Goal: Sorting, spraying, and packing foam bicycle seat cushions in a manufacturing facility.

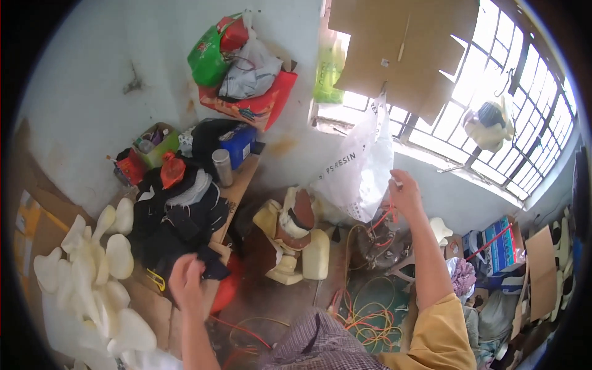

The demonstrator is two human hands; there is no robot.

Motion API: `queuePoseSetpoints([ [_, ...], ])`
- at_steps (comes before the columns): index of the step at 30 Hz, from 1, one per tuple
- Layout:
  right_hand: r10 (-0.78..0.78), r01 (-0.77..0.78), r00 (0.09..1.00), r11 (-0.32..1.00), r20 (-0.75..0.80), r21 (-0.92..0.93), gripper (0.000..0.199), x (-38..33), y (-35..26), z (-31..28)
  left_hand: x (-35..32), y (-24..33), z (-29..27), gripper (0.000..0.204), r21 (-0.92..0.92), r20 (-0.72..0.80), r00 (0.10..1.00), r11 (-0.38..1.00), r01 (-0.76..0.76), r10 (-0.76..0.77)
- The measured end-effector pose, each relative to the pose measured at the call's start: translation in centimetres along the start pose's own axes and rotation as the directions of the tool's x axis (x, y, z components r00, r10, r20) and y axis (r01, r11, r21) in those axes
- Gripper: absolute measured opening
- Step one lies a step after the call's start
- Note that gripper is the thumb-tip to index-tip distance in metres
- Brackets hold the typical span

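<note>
My right hand (406, 192) is raised beside a hanging white plastic bag (357, 169) with dark print. Its fingers are closed; a small pale spot shows at the fingertips, too small to name. Just below that hand runs a red hose (383, 217). My left hand (186, 280) is at the lower left, its fingers curled in, and whatever they may hold is hidden. It is nearest the edge of the wooden bench and some dark cloth (213, 265). To its left lies a heap of cream-coloured, rounded foam-like pieces (92, 271).
Cream blocks (316, 254) stand on the floor ahead, near tangled yellow and red hoses (376, 317). Dark clothes (166, 209) and a metal flask (222, 166) crowd the bench. Bags (246, 74) hang on the wall. Boxes (499, 243) are stacked right, below a barred window (487, 105).
</note>
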State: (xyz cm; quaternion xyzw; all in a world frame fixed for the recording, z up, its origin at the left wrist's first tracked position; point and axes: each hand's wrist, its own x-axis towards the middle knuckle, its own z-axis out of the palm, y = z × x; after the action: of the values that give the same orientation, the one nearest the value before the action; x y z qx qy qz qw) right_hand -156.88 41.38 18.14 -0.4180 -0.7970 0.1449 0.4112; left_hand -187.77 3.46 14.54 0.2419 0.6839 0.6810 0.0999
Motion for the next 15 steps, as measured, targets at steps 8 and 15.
queuePoseSetpoints([
  [8, -0.271, 0.282, 0.959, 0.905, 0.081, -0.318, 0.025, 14.2, 8.9, 3.6, 6.7, -0.2, 29.8, 0.018, -0.007, 0.498, 0.857, 0.989, -0.150, 0.133],
  [15, -0.018, 0.703, 0.624, 0.451, 0.781, -0.551, 0.028, 19.1, 15.0, 6.3, 9.3, -6.7, 52.6, 0.036, 0.472, 0.581, 0.804, 0.856, -0.209, -0.124],
])
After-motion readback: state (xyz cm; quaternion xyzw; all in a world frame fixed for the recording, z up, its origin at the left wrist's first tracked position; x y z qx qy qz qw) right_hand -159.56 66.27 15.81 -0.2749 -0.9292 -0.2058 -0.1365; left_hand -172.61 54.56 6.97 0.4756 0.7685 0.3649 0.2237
